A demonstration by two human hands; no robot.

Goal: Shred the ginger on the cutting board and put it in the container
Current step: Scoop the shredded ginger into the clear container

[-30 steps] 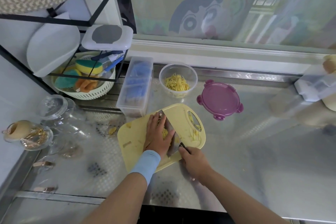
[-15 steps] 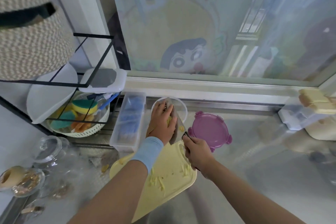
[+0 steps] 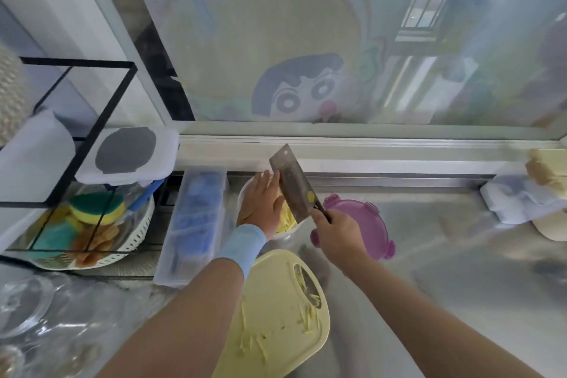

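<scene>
My right hand [image 3: 337, 236] grips the handle of a cleaver [image 3: 291, 184], its blade tilted upward over the round clear container [image 3: 287, 228]. My left hand [image 3: 260, 202] lies flat with straight fingers against the blade's side, above the container. Yellow ginger shreds [image 3: 287, 218] show inside the container, below the blade. The pale yellow cutting board [image 3: 276, 316] lies nearer to me, with scattered ginger shreds [image 3: 306, 319] on it. Most of the container is hidden behind my left hand.
A purple lid [image 3: 362, 224] lies right of the container. A long clear box [image 3: 196, 218] with blue contents stands to its left. Further left, a white basket of sponges [image 3: 92, 224] sits under a black wire rack [image 3: 82, 120]. Glass jars [image 3: 27, 307] stand at lower left.
Both hands lifted the cleaver with ginger from the cutting board to the container. The blade now tilts up and shreds have dropped into the container.
</scene>
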